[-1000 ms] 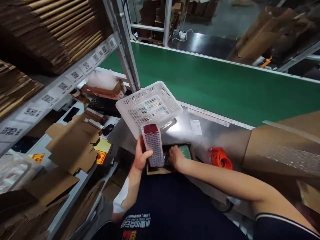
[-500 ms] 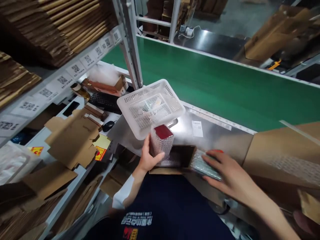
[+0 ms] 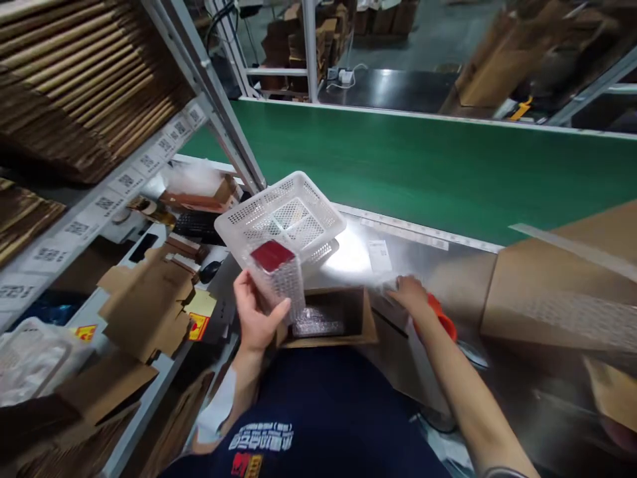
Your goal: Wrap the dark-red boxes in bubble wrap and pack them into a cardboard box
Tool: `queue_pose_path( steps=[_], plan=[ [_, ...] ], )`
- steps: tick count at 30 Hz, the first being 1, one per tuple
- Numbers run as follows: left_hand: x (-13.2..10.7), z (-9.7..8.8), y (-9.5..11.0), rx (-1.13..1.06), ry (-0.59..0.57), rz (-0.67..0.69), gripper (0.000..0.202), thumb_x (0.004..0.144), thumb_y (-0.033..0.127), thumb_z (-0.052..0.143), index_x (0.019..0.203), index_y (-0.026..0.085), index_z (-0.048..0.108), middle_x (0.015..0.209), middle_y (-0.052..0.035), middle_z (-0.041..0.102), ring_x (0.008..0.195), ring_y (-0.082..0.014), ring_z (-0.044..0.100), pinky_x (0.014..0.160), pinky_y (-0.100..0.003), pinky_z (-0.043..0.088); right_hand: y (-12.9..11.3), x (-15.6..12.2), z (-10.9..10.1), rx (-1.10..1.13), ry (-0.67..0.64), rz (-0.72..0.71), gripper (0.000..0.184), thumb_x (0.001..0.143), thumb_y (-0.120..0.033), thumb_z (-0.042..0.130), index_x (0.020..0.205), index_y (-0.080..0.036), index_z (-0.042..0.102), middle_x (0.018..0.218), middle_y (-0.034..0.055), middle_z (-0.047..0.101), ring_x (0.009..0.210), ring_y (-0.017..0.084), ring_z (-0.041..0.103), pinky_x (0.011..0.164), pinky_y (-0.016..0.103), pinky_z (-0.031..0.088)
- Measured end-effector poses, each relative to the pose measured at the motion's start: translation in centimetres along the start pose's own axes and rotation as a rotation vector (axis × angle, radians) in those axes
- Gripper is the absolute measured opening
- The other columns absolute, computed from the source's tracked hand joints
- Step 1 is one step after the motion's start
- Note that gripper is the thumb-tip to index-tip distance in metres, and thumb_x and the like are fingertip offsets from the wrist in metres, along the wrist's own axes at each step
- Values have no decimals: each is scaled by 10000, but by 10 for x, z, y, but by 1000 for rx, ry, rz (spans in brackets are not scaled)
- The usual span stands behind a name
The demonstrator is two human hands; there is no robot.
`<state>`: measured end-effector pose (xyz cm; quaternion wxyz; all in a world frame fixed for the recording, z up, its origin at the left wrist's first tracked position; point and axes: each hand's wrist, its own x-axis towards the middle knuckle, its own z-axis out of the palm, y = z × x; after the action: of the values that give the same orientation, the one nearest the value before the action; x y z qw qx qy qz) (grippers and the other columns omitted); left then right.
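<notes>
My left hand (image 3: 256,315) is closed around an upright bubble-wrapped box (image 3: 279,275) with a dark red top, held beside and slightly above an open cardboard carton (image 3: 369,322). Inside the carton lies another bubble-wrapped item (image 3: 318,322). To the carton's right, my right hand (image 3: 412,294) is closed on a clear bubble-wrapped packet (image 3: 387,285) over the metal bench; motion blurs it, and its contents do not show. Just behind that wrist sits an orange-red round object (image 3: 442,320), partly covered by the forearm.
A white perforated basket (image 3: 328,229) stands behind the carton. A green conveyor belt (image 3: 398,159) runs across the back. At right is a large cardboard box (image 3: 562,285). A paper label (image 3: 380,255) lies on the bench. Flattened cartons (image 3: 74,79) fill the left shelf.
The red-topped box has shifted left in my left hand, uncovering more of the carton's inside. My right hand with its packet has moved away from the carton's edge, exposing the orange-red object.
</notes>
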<state>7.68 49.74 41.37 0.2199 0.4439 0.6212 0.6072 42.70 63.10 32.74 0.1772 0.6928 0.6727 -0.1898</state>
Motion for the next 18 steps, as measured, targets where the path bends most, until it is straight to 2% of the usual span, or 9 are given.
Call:
queue_pose_path(
  steps=[3, 5, 6, 8, 10, 12, 14, 16, 18],
  plan=[
    [1, -40, -11, -28, 289, -22, 775, 663, 496, 883, 1306, 240, 535, 1174, -52, 633, 1049, -225, 645, 997, -382, 534, -16, -27, -8, -3, 139, -108, 372, 1012, -297, 551, 1279, -87, 703, 1360, 229, 656, 1264, 364, 629, 983, 404, 509],
    [-3, -64, -17, -39, 444, -24, 719, 645, 471, 878, 1247, 239, 560, 1120, -23, 621, 990, -201, 619, 991, -377, 514, -40, -55, -17, 71, 219, -350, 360, 1062, -308, 446, 1246, -167, 722, 1297, 165, 703, 1185, 309, 673, 941, 377, 528],
    [-6, -73, -20, -49, 496, -35, 696, 644, 452, 872, 1231, 239, 567, 1123, -17, 615, 989, -195, 609, 998, -375, 503, -58, -68, -19, 91, 183, -513, 360, 1074, -316, 416, 1185, -209, 741, 1218, 128, 735, 1104, 280, 703, 896, 357, 542],
    [-14, -83, -25, -71, 552, -82, 652, 672, 417, 852, 1233, 246, 567, 1154, -17, 613, 1010, -190, 602, 1012, -371, 487, -100, -88, -15, 22, -6, -818, 325, 1060, -292, 447, 1056, -226, 765, 1077, 96, 766, 973, 255, 737, 826, 339, 565],
    [-25, -84, -29, -85, 575, -148, 604, 719, 398, 823, 1245, 252, 564, 1167, -21, 619, 1023, -190, 605, 1016, -369, 485, -143, -96, 1, -161, -146, -982, 234, 996, -239, 566, 1089, -171, 769, 1078, 131, 774, 961, 285, 753, 801, 362, 599],
    [-38, -81, -34, -102, 587, -199, 568, 749, 394, 804, 1245, 259, 563, 1160, -23, 626, 1021, -190, 612, 1011, -372, 495, -175, -93, 22, -327, -166, -1011, 328, 913, -132, 636, 1219, -79, 740, 1199, 224, 748, 1063, 355, 743, 846, 440, 629],
    [-51, -77, -39, -112, 592, -222, 569, 765, 415, 788, 1266, 270, 560, 1183, -29, 629, 1032, -201, 621, 1016, -394, 511, -190, -85, 42, -407, -107, -979, 458, 880, -27, 585, 1325, -30, 692, 1358, 305, 661, 1218, 421, 684, 927, 548, 620],
    [-63, -75, -46, -104, 587, -241, 585, 782, 447, 772, 1302, 289, 556, 1211, -37, 633, 1058, -227, 634, 1033, -433, 523, -191, -77, 52, -419, -42, -953, 530, 882, 27, 498, 1385, -20, 655, 1475, 329, 565, 1346, 441, 602, 980, 596, 597],
    [-73, -77, -54, -105, 578, -278, 596, 794, 462, 767, 1329, 308, 555, 1223, -35, 642, 1081, -247, 646, 1051, -459, 527, -184, -71, 51, -402, -39, -958, 559, 890, 3, 520, 1439, -39, 618, 1510, 308, 546, 1388, 419, 571, 1009, 556, 595]
  ],
)
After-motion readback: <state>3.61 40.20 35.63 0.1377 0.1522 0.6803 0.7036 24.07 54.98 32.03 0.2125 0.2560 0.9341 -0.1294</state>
